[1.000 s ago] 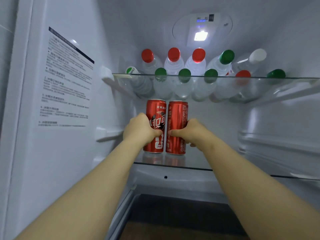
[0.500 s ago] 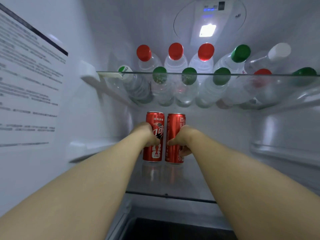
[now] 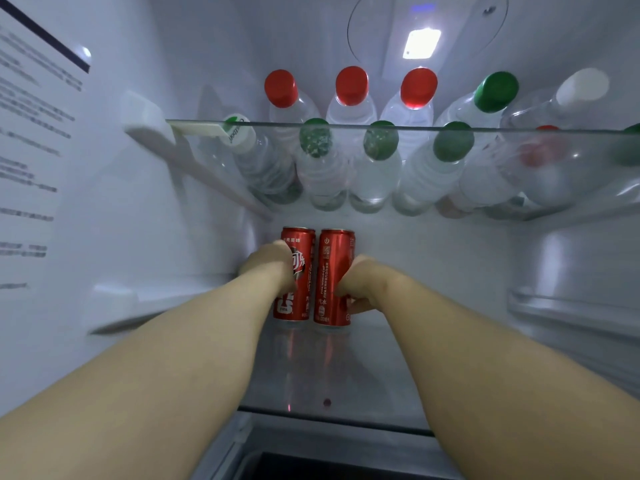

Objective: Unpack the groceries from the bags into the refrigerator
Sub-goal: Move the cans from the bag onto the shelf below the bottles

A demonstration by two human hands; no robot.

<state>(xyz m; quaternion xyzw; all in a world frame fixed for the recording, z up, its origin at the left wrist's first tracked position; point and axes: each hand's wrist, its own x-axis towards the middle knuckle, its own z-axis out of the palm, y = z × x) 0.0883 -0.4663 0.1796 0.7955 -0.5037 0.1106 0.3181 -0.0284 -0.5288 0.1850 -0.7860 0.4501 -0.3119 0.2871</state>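
Both my arms reach deep into the fridge, onto the lower glass shelf (image 3: 346, 375). L hand (image 3: 273, 263) is wrapped round the left can (image 3: 294, 278), fingers curled about its far-left side. R hand (image 3: 360, 282) is closed on the right can (image 3: 330, 278), thumb pressed on the front, fingers tucked behind the right side. Firm holds on both, no gap I can see betw. palm and metal.

Cans: slim tall cylinders, glossy red aluminium w/ white print, upright, side by side, just about touching. Both stand at the back of the shelf close to the rear wall; whether the bases are fully seated I can't tell, though red reflections smear down the glass right under them.

Shelf: clear, smooth, dark front edge.

Upper glass shelf (image 3: 519, 130) above, clear w/ greenish edge, held at left by a white plastic bracket (image 3: 149, 128). On it, water bottles (image 3: 375, 168): clear ribbed plastic, seen from below thru the glass in front, over it at back. Caps round, matte: three red at back, several green, one white at far right.

Walls smooth white plastic. Printed label (image 3: 31, 150) on left wall, text too blurred to read. Lamp (image 3: 421, 43) lit in the ceiling, rectangular.
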